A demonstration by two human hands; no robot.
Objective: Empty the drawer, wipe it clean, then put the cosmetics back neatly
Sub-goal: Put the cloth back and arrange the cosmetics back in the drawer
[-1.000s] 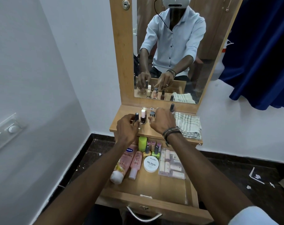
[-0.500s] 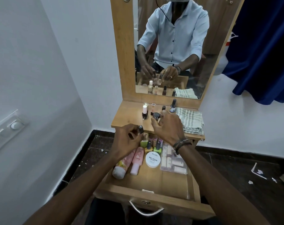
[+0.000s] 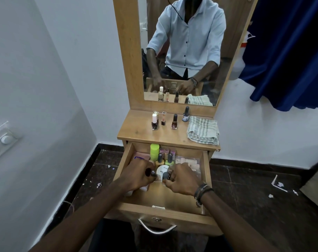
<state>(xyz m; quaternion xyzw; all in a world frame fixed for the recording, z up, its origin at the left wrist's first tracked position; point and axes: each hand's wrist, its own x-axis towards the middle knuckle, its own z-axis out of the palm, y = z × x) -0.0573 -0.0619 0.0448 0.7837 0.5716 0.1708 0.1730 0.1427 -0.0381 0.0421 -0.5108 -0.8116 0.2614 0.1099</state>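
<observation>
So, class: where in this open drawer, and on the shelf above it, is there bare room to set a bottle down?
Drawer: bare wood between both hands and the front wall; the back is crowded. Shelf: free left and front, beside the bottles and cloth.

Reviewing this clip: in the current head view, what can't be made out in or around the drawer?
- Bottles lying under the left hand: mostly covered by it; only a pink patch and white cap show.
- White round jar: its label is cut off by both hands.
- Small bottle in the right hand: only its dark cap shows, the fingers hide the body.
- Clear case: near part hidden by the right hand, contents blurred.
</observation>
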